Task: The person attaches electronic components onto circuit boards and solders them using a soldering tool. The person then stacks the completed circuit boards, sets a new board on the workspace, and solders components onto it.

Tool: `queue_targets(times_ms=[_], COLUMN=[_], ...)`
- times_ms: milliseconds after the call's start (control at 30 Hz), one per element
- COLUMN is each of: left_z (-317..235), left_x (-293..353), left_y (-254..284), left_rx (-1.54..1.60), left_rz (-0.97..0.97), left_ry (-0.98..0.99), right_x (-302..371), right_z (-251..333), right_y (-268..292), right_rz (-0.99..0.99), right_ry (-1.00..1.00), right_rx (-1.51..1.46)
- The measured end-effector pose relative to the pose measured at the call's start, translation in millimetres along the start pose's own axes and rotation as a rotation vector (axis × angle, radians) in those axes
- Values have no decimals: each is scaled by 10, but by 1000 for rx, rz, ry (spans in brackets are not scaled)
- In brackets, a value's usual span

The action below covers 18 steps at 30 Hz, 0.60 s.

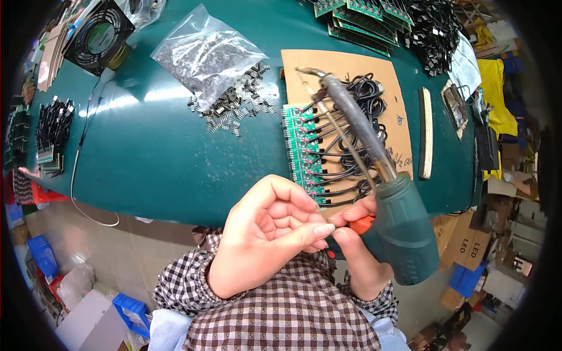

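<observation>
My right hand (364,261) is wrapped round a green soldering gun (405,231) with an orange trigger. Its long metal barrel and bent tip point up and away over the cardboard. The thumb and fingertips of my left hand (257,234) are pinched together and meet my right fingertips just in front of the trigger. Whatever they pinch is too small to make out. Beyond my hands, a panel of joined green circuit boards (300,149) lies along the cardboard sheet's (319,60) left side. Black cables (369,93) run from the boards and lie coiled behind the barrel.
A clear bag (202,50) spills small metal-and-black parts (234,108) onto the green table (158,169). A black fan (98,36) stands far left, near bundled cables (54,126). Stacked circuit boards (363,26) and black cables sit far right; a pale strip (425,133) lies right.
</observation>
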<state>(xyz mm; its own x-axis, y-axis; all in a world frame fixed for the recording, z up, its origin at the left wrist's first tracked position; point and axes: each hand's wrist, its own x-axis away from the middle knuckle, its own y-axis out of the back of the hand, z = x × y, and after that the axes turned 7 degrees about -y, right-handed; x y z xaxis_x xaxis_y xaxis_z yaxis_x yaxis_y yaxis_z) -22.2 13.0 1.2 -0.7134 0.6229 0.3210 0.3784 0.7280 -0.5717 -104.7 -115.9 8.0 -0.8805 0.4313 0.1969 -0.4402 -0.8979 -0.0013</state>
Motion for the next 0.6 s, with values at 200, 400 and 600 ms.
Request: queue_targets(times_ms=[200,400,600], left_z=[215,266,312], left_x=[130,336,301], left_y=[-21,16,21], left_rx=[140,-184,-309], left_rz=[-28,19,18], left_ry=[105,-19,-10], right_x=[204,287,205], right_z=[-14,-182,-83], right_y=[-42,-4,113], right_rz=[-110,-107,24], right_ry=[-88,-15,59], right_rx=[-103,154,746])
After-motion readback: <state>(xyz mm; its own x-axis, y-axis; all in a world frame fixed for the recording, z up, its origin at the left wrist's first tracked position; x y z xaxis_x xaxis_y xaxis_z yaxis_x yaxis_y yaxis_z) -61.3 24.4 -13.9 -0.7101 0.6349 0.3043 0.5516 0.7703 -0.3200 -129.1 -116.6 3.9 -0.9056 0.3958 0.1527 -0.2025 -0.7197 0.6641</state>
